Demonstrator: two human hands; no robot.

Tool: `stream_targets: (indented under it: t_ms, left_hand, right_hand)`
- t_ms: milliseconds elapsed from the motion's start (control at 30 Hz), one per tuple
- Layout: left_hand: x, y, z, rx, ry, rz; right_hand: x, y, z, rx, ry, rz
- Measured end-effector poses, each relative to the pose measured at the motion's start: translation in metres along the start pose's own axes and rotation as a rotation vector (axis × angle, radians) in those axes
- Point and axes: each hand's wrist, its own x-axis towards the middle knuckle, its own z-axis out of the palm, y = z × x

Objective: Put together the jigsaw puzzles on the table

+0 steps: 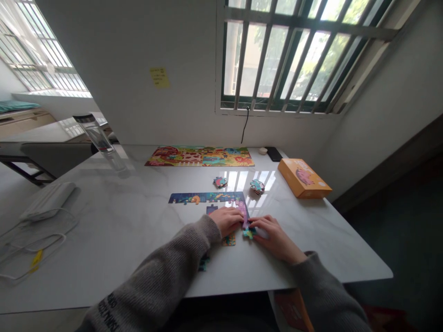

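A partly joined jigsaw puzzle [207,197] lies on the white table, with a dark blue row and a purple column down its right side. My left hand [227,220] rests over this column, its fingers low against the joined pieces, thumb hidden. At the column's lower end, my right hand [277,237] pinches a teal and yellow puzzle piece [248,233] between thumb and fingers. Loose pieces lie close to my left hand: a dark blue piece [211,210], an orange and green piece [229,240], and a dark teal piece [204,263] partly under my sleeve.
Two small piles of pieces, a left pile [220,182] and a right pile [257,186], sit beyond the puzzle. A farm picture [200,157], orange box [303,179], black phone [274,154] and glass bottle [98,138] stand farther back. A white device [50,201] with cables lies left.
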Motion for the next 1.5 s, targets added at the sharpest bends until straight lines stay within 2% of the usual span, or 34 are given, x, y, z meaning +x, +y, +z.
stream_targets:
  t_ms: [267, 800, 1133, 1500]
  left_hand:
    - [-0.004, 0.001, 0.004, 0.011, 0.017, -0.010]
    - [-0.003, 0.004, 0.003, 0.129, -0.051, -0.005]
    - [-0.006, 0.002, 0.005, 0.074, -0.037, -0.025]
    - [-0.009, -0.009, 0.010, -0.154, 0.033, -0.019]
  right_hand:
    - [-0.003, -0.003, -0.002, -0.068, -0.025, 0.002]
    - [-0.003, -0.004, 0.001, -0.077, -0.006, -0.034]
    - [-0.003, -0.010, -0.001, -0.076, 0.006, -0.005]
    - [-0.002, -0.018, -0.006, -0.055, 0.021, 0.003]
